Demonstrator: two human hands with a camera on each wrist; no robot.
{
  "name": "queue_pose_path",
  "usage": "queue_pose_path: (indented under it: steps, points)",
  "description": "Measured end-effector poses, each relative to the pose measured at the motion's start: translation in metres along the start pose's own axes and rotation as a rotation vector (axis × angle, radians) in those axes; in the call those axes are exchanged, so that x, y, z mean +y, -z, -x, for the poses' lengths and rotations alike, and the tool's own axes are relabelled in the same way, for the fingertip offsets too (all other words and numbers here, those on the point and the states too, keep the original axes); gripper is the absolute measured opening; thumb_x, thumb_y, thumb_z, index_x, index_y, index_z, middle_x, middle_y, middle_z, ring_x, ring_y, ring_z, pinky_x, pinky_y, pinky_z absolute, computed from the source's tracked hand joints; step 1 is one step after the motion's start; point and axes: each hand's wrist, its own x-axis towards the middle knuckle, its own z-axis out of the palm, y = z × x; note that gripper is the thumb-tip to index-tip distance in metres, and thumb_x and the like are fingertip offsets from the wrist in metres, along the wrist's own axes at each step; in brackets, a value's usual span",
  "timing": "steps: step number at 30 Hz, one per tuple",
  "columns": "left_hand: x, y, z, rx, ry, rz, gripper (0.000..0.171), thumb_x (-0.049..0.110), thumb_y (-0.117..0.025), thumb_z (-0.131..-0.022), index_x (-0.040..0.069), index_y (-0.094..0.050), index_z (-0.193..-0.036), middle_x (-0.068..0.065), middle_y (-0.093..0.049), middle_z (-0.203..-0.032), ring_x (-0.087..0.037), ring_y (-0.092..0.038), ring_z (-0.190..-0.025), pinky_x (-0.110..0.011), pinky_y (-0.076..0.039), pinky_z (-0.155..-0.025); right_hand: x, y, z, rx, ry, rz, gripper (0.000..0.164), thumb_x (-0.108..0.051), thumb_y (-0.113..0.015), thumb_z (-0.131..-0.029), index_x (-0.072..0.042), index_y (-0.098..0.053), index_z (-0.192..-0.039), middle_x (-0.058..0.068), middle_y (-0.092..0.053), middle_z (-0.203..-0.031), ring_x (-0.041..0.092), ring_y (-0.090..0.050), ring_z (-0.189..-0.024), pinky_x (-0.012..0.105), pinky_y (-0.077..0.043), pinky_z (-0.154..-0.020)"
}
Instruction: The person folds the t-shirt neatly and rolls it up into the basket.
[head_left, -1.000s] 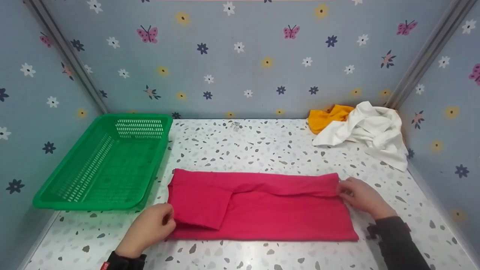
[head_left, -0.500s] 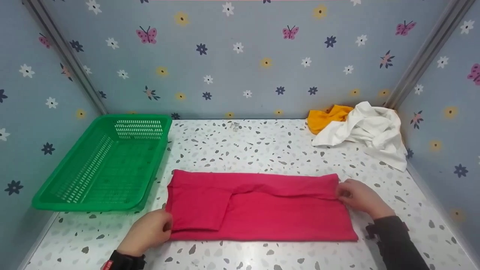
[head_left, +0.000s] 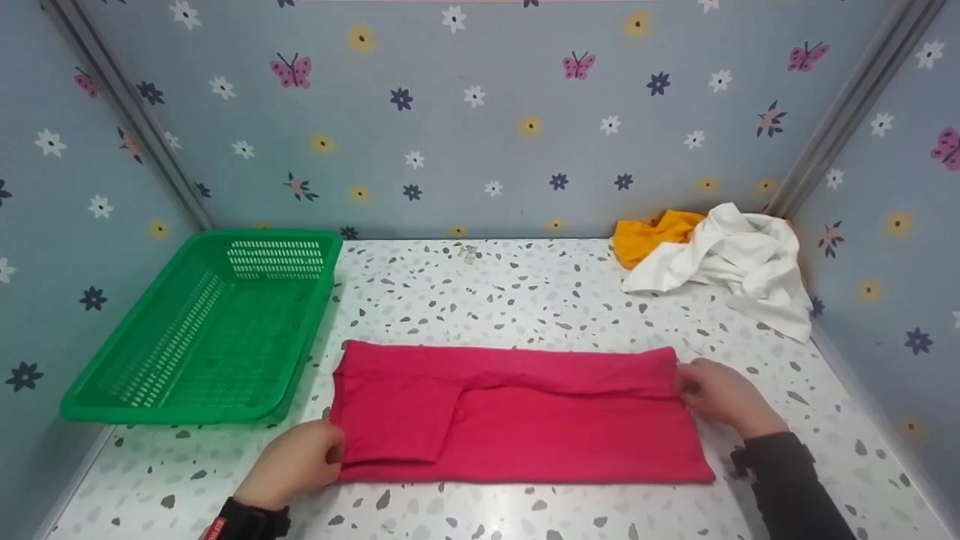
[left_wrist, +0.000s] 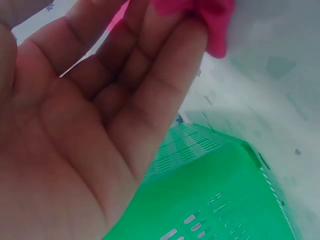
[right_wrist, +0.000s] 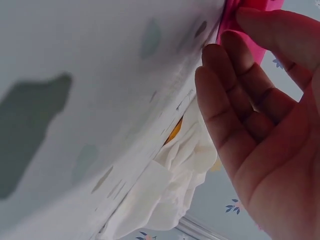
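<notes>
A pink cloth [head_left: 562, 439] is spread as a long folded strip on the speckled table [head_left: 480, 307], with its left end near the green basket [head_left: 169, 415]. A square flap [head_left: 401, 420] is folded over on its left part. A second ago the lower edge of this flap was slanted and slightly raised, with a dark gap beneath; now it is laid flatter and straighter, close to the front edge of the strip. The left hand [head_left: 294, 459] has been brought slightly nearer the front, and the left edge of the cloth is pinched at its fingertips. By the right hand [head_left: 726, 395], which is held in almost the same place as before, the right edge is pinched near the back corner, with the thumb seen against the cloth in the right wrist view. A shallow crease is left running from the flap toward the right hand, much as before. The white cloth [head_left: 757, 259] and the yellow cloth [head_left: 651, 236] are left bunched at the back right, touching each other, unchanged.
</notes>
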Motion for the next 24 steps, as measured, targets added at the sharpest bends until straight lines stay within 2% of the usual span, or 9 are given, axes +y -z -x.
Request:
queue_pose_path:
  steps: [3,6,10,13,17,21,24]
  points:
    - [0.002,0.008,-0.001,-0.044,0.015,0.050,0.020,0.008,-0.066,-0.067,0.018,-0.050,-0.060,0.008,-0.044,-0.058,-0.011,-0.043,-0.057,-0.030,-0.036,-0.051,0.000,0.004,-0.001,-0.054,-0.004,-0.033,0.014,-0.009,-0.069,-0.074,-0.021,-0.061,-0.075,-0.009,-0.050,-0.071,0.011,-0.049,-0.068,0.034,-0.044,-0.063]
    - [0.005,0.018,-0.008,-0.009,0.024,0.064,0.019,0.013,-0.067,-0.071,0.017,-0.051,-0.062,0.007,-0.045,-0.058,-0.013,-0.043,-0.057,-0.031,-0.036,-0.052,0.000,0.010,-0.004,-0.069,-0.057,-0.081,0.009,-0.016,-0.069,-0.077,-0.021,-0.062,-0.076,-0.009,-0.052,-0.069,0.012,-0.049,-0.066,0.033,-0.043,-0.062]
    - [0.010,0.022,-0.027,0.154,0.035,0.019,0.016,0.014,-0.066,-0.076,0.015,-0.053,-0.067,0.004,-0.047,-0.061,-0.014,-0.045,-0.059,-0.031,-0.038,-0.055,0.001,0.015,-0.011,0.024,-0.135,-0.100,0.005,-0.018,-0.066,-0.081,-0.014,-0.062,-0.081,-0.004,-0.055,-0.072,0.015,-0.052,-0.068,0.038,-0.044,-0.066]
    - [0.013,0.020,-0.045,0.288,0.051,-0.025,0.011,0.011,-0.065,-0.077,0.009,-0.056,-0.072,-0.002,-0.051,-0.066,-0.020,-0.050,-0.062,-0.036,-0.043,-0.058,0.001,0.016,-0.020,0.090,-0.182,-0.114,0.013,-0.019,-0.064,-0.083,-0.007,-0.063,-0.088,0.002,-0.059,-0.077,0.020,-0.055,-0.073,0.042,-0.045,-0.070]
    - [0.012,0.014,-0.070,0.411,0.080,-0.096,0.010,0.007,-0.063,-0.078,0.000,-0.057,-0.076,-0.015,-0.054,-0.071,-0.033,-0.056,-0.069,-0.045,-0.046,-0.062,-0.001,0.016,-0.030,0.082,-0.293,-0.158,0.029,-0.029,-0.059,-0.087,-0.001,-0.062,-0.094,0.009,-0.061,-0.083,0.026,-0.056,-0.077,0.044,-0.044,-0.071]
    - [0.005,0.007,-0.088,0.416,0.139,-0.123,0.011,0.006,-0.061,-0.079,-0.004,-0.058,-0.082,-0.022,-0.054,-0.076,-0.040,-0.055,-0.074,-0.051,-0.044,-0.061,-0.003,0.014,-0.036,0.018,-0.387,-0.175,0.038,-0.036,-0.054,-0.089,0.001,-0.059,-0.095,0.010,-0.058,-0.080,0.025,-0.053,-0.073,0.040,-0.042,-0.066]
    - [-0.002,0.005,-0.096,0.395,0.189,-0.077,0.013,0.005,-0.060,-0.081,-0.005,-0.059,-0.089,-0.025,-0.055,-0.080,-0.042,-0.055,-0.077,-0.053,-0.044,-0.063,-0.003,0.010,-0.038,0.015,-0.389,-0.174,0.034,-0.035,-0.052,-0.089,-0.002,-0.058,-0.088,0.007,-0.054,-0.073,0.022,-0.049,-0.066,0.035,-0.039,-0.060]
